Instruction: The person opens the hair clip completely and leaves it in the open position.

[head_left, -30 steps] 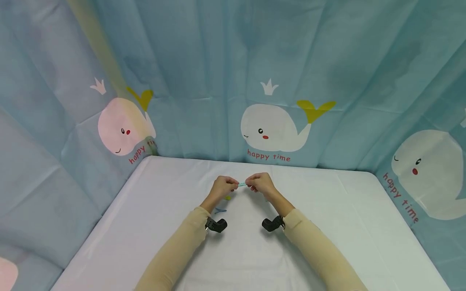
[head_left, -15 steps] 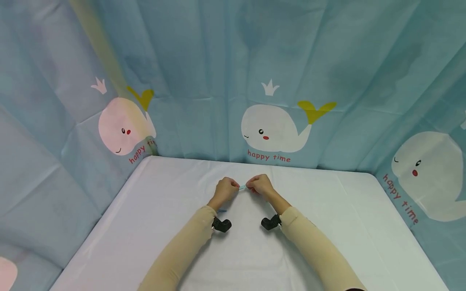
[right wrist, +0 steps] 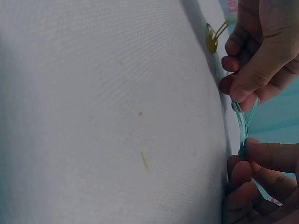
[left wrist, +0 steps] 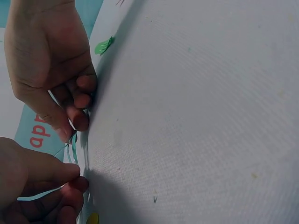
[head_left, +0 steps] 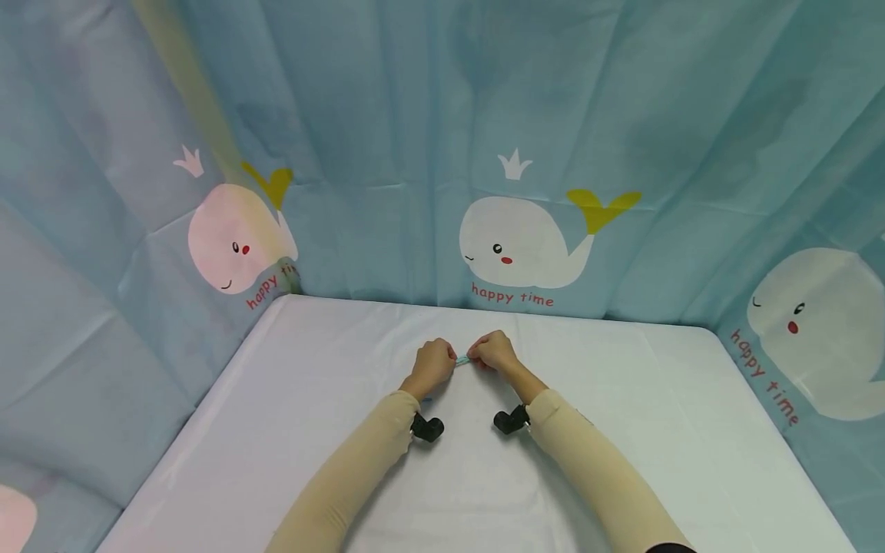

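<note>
Pinching opposite ends of a slim teal clip (right wrist: 241, 121) between thumb and curled fingers, the left hand (head_left: 434, 362) and right hand (head_left: 494, 350) hold it over the white surface (head_left: 691, 399), its strands forming a narrow V. A yellow clip (right wrist: 212, 43) lies near the left hand, a green piece (left wrist: 103, 46) near the right.

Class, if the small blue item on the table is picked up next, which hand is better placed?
Probably the left hand: the blue item lies beside its wrist, while the right hand is farther off. Both pinch the teal clip, so either must let go first.
</note>
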